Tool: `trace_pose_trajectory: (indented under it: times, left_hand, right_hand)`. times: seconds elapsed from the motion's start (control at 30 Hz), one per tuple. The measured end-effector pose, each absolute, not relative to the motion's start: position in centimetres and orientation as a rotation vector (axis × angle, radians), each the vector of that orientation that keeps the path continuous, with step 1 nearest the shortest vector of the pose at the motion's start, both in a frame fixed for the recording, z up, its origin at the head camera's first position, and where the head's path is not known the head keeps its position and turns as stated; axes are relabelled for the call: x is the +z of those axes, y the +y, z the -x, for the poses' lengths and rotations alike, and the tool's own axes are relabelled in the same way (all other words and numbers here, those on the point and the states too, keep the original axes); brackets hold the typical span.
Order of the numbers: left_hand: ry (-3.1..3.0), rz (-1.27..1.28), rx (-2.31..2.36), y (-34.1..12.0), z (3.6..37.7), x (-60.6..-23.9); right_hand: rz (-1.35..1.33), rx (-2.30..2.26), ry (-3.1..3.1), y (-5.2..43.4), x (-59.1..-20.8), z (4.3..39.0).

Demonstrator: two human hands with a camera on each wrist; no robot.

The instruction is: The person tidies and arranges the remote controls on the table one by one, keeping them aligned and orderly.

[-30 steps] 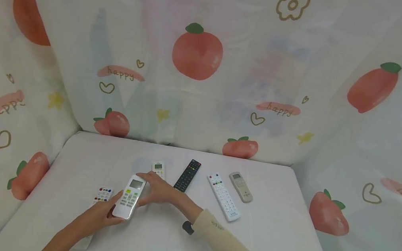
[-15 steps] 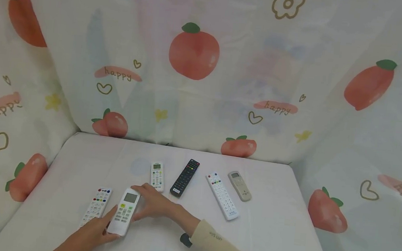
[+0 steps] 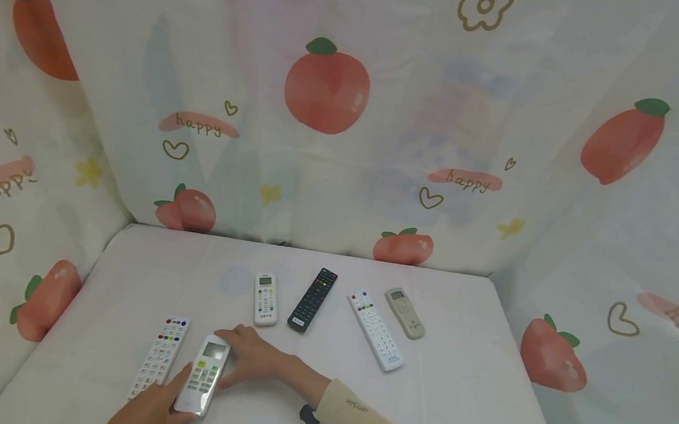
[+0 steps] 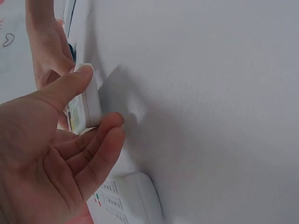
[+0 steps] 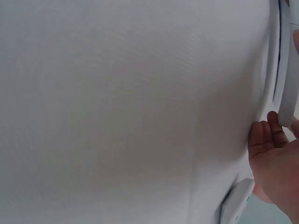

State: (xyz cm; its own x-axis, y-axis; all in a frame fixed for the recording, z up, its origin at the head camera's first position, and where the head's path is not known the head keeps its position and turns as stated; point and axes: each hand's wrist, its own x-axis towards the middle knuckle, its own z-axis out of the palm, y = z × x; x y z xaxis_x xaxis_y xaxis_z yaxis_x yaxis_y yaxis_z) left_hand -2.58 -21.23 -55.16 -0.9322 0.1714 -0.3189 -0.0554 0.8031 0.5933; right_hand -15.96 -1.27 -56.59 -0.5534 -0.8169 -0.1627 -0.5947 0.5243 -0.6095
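Note:
A white remote with a small display point(image 3: 202, 375) lies near the table's front left. My left hand point(image 3: 160, 404) grips its near end, thumb on one edge and fingers under the other point(image 4: 86, 105). My right hand point(image 3: 249, 359) lies beside it on the cloth, its fingers fairly straight against the remote's far end point(image 5: 286, 93). A long white remote with coloured buttons point(image 3: 160, 356) lies just left of the held one and shows below my left hand point(image 4: 126, 200). My right arm wears a beige sleeve point(image 3: 363, 423).
Further back on the white table point(image 3: 456, 397) lie a small white remote point(image 3: 265, 298), a black remote point(image 3: 313, 290), a long white remote point(image 3: 377, 321) and a beige remote point(image 3: 405, 313). Peach-print fabric point(image 3: 322, 136) walls in the table on three sides.
Both hands have brought the display remote toward me and down, from above the small white remote to beside the long coloured-button remote. The other remotes have not moved.

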Motion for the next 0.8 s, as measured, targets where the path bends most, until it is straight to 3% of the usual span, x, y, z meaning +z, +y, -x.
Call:
trace_pose_trajectory:
  times: [0.8]
  left_hand:
    - [2.555,0.107,0.803,-20.9,2.4,-56.6]
  right_hand:
    - [1.27,-0.493,2.416,-2.2,-57.4,16.1]
